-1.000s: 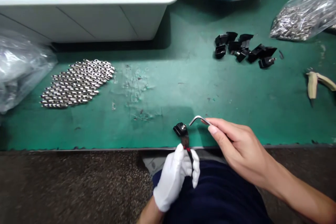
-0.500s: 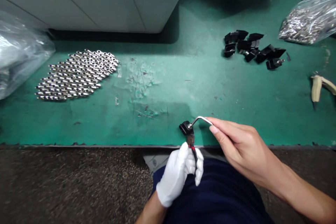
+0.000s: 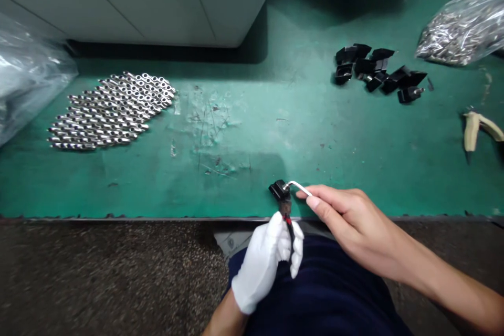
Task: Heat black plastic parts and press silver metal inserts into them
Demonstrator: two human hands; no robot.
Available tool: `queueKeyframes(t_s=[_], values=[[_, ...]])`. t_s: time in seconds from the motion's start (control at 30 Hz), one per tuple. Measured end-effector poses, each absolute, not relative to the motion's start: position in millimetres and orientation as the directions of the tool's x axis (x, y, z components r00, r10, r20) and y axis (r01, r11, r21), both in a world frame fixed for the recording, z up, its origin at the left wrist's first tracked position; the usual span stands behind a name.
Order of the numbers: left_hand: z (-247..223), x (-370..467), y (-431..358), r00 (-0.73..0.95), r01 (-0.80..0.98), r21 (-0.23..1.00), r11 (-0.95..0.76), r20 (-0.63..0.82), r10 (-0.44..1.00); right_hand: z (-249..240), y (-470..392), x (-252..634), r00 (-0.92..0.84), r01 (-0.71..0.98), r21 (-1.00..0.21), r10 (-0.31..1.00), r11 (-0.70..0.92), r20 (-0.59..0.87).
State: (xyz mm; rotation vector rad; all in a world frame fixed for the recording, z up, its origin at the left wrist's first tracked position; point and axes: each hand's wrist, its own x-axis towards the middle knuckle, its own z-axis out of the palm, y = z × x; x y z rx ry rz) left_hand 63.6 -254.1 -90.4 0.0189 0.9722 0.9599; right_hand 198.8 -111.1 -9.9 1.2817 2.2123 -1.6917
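Observation:
In a white glove, my left hand (image 3: 265, 257) is closed around the handles of pliers (image 3: 288, 223) near the table's front edge. The jaws of the pliers meet a small black part (image 3: 279, 189), which has a metal piece on its right side. My bare right hand (image 3: 350, 226) pinches a bent metal hex key (image 3: 301, 187) between thumb and fingers. The key's short end touches the metal piece on the black part.
A white bin (image 3: 157, 8) stands at the back left, beside a clear bag (image 3: 27, 79). Metal tubes (image 3: 114, 110) lie in rows on the green table (image 3: 252, 115). Black parts (image 3: 378, 71), a bag of metal pieces (image 3: 452, 34) and cream-handled pliers (image 3: 471, 131) lie right.
My right hand has moved slightly left and down, turning the hex key so its long arm sits lower. My left hand, the pliers and the black part have barely moved.

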Motion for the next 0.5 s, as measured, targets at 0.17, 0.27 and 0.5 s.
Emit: queueKeyframes(t_s=[0.17,0.27,0.5], values=[[-90.3,64.8,-254.1,0.186,-0.680,0.428,0.595,-0.684,0.705,-6.3,-112.7,197.2,-0.621,0.647,-0.759,0.532,-0.065,-0.575],[-90.2,66.1,-254.9,0.182,-0.673,0.430,0.602,-0.693,0.698,-10.5,-117.6,198.2,-0.597,0.619,-0.766,0.529,-0.173,-0.603],[-89.7,71.8,-256.5,0.145,-0.687,0.430,0.586,-0.709,0.690,-24.8,-143.8,194.5,-0.527,0.493,-0.798,0.610,-0.347,-0.592]])
